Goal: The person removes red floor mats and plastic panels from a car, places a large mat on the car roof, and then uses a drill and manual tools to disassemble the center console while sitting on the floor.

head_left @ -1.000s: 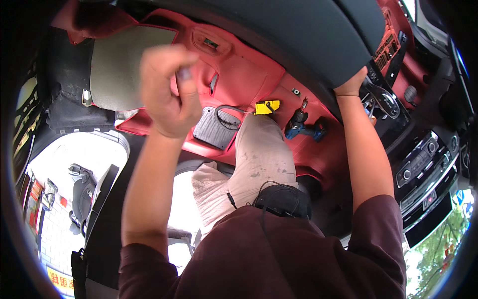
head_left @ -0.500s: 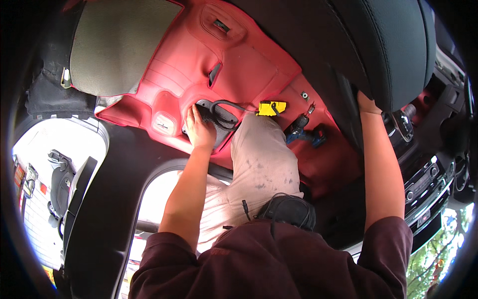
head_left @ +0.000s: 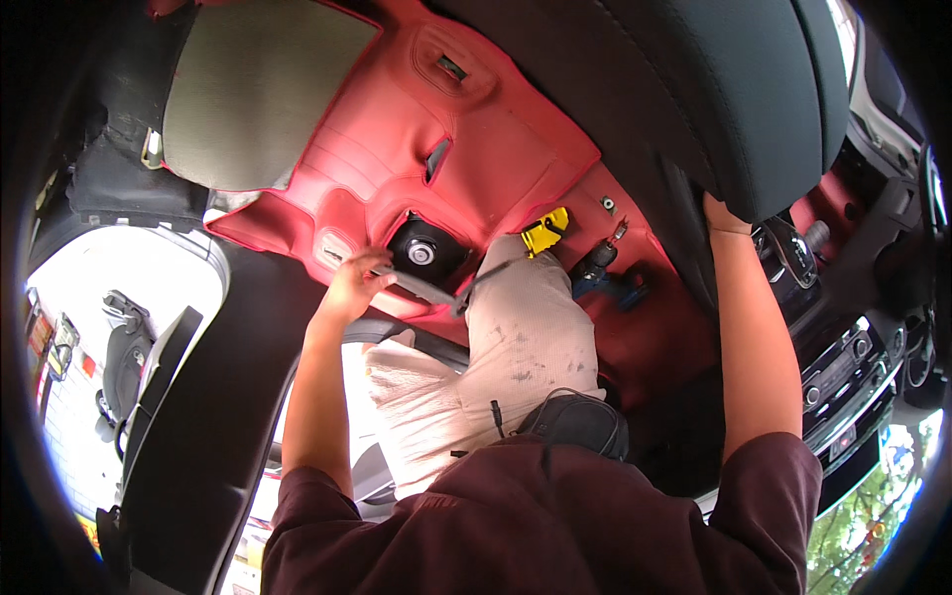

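Observation:
My left hand (head_left: 355,286) pinches the edge of a grey perforated panel (head_left: 421,288), which is tilted up on its side towards me. Beyond it, a dark square recess in the red floor lining holds a round silver-centred part (head_left: 420,252) that looks like a speaker. A yellow-and-black object (head_left: 544,232) rests by my knee, and a dark cable runs from near it towards the panel. Over on the right, my right hand (head_left: 727,216) reaches to the side of the black front seat (head_left: 764,99); its fingers are hidden behind the seat.
A blue-and-black cordless drill (head_left: 600,268) lies on the red floor covering right of my leg. A small metal fitting (head_left: 608,203) sits above it. The grey seat panel (head_left: 263,94) is at upper left, the door pillar (head_left: 218,377) at left, the gear lever (head_left: 796,248) at right.
My left hand has lifted the grey panel off the recess and tipped it towards me, exposing the round part. The yellow object has turned slightly. My right hand stays by the seat.

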The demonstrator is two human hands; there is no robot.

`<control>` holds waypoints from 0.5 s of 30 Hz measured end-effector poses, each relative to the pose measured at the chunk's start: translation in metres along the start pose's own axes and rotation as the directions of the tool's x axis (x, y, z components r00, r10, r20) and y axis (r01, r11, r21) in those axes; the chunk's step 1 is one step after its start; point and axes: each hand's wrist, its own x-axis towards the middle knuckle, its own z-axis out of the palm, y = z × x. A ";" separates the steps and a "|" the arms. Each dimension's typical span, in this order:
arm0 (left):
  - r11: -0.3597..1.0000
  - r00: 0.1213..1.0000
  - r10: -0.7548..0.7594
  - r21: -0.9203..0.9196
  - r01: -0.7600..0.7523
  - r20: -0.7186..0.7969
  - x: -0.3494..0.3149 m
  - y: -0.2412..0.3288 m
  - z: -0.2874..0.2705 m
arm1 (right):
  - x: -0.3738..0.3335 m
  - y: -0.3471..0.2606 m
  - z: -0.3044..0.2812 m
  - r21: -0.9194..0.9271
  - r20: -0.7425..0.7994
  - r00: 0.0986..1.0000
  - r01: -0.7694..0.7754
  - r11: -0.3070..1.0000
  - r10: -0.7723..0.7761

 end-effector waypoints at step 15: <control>0.297 0.901 0.060 -0.854 -0.428 -0.431 -0.106 0.149 -0.106 | 0.001 -0.031 -0.006 0.478 0.227 0.956 -0.275 0.834 0.185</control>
